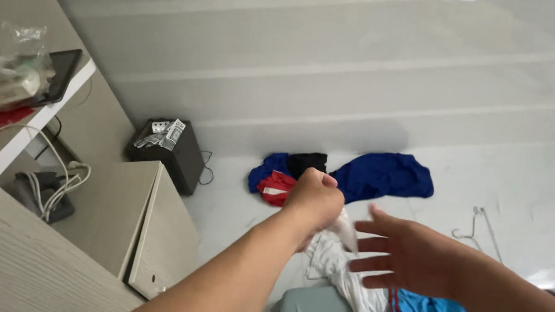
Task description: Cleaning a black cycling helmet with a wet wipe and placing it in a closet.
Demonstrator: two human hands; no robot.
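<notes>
The left hand [315, 198] has its grip closed on a white cloth [339, 258] that hangs below the fist (over the floor, near the blue clothes [382, 174]); the right hand [410, 255] is spread wide just beside it, holding nothing

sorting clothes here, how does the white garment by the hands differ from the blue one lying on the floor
The white garment is gripped by the closed left hand and hangs in folds; the blue garment lies loose on the floor, untouched. The white one is pale and plain, the blue one deep and saturated. Both are crumpled, unfolded cloth.
</notes>
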